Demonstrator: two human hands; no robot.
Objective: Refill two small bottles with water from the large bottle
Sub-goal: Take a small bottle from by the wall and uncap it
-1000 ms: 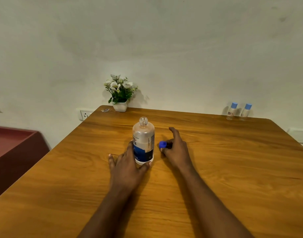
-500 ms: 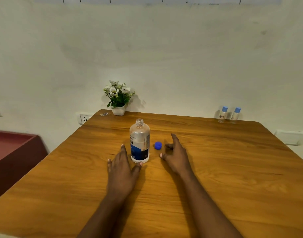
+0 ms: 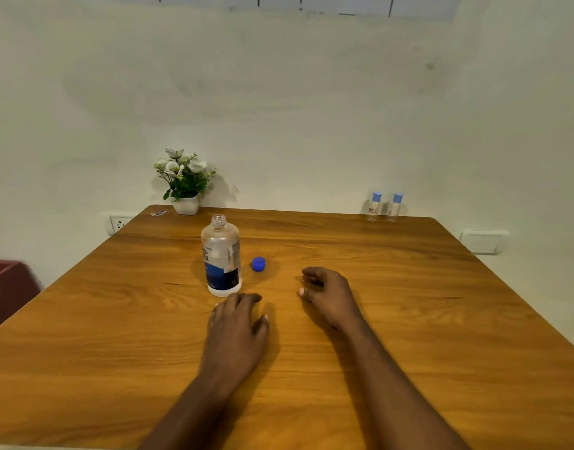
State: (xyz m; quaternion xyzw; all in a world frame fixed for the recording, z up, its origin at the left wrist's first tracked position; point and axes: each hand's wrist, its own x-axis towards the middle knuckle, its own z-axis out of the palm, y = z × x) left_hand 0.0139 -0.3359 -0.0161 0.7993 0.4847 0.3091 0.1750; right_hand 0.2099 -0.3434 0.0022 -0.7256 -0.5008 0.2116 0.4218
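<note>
The large clear bottle (image 3: 221,254) with a blue label stands upright and uncapped on the wooden table (image 3: 409,303). Its blue cap (image 3: 258,264) lies on the table just to its right. Two small bottles with light blue caps, one (image 3: 374,206) and the other (image 3: 395,207), stand side by side at the far right edge by the wall. My left hand (image 3: 237,323) rests just in front of the large bottle, holding nothing, fingers loosely curled. My right hand (image 3: 328,295) hovers to the right of the cap, empty, fingers half curled.
A white pot of artificial flowers (image 3: 184,183) stands at the far left corner, with a small wrapper (image 3: 158,213) beside it. Wall sockets (image 3: 118,223) sit left of the table and a white box (image 3: 482,241) on the right. A red cabinet (image 3: 6,287) is at the left.
My left hand let go of the large bottle and drew back. My right hand released the blue cap onto the table and moved right. The view tilted upward.
</note>
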